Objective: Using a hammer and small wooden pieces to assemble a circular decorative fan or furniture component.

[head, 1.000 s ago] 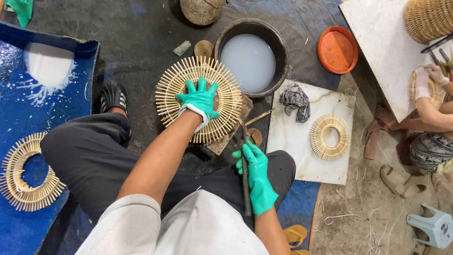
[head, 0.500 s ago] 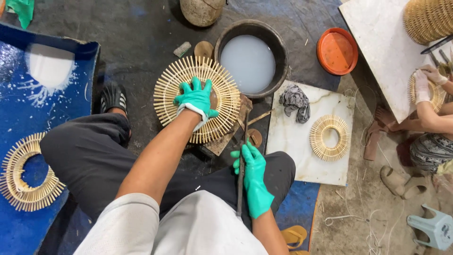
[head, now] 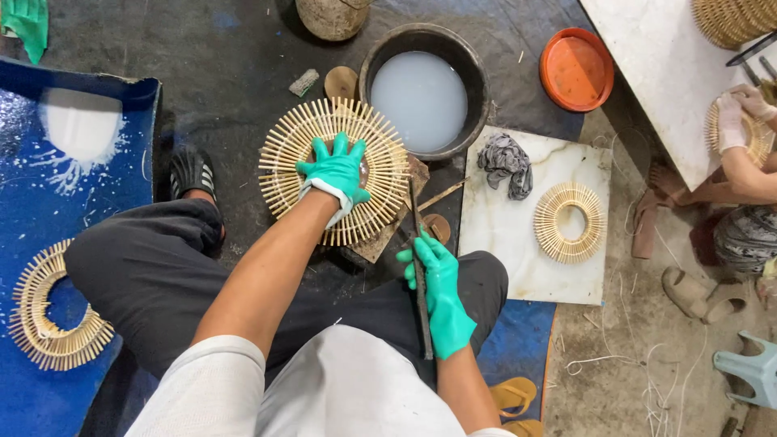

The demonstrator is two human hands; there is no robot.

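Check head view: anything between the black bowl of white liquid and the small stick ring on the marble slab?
Yes. In the head view a crumpled grey rag lies on the marble slab, between the black bowl and the small stick ring.

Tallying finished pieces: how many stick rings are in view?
4: one under the left hand, one on the white slab, one on the blue sheet, one under a co-worker's hand. Others may be hidden.

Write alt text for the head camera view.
Seen from above, a person's gloved left hand presses a round bamboo-stick ring while the right hand holds a long dark tool beside it, near a basin of milky liquid.
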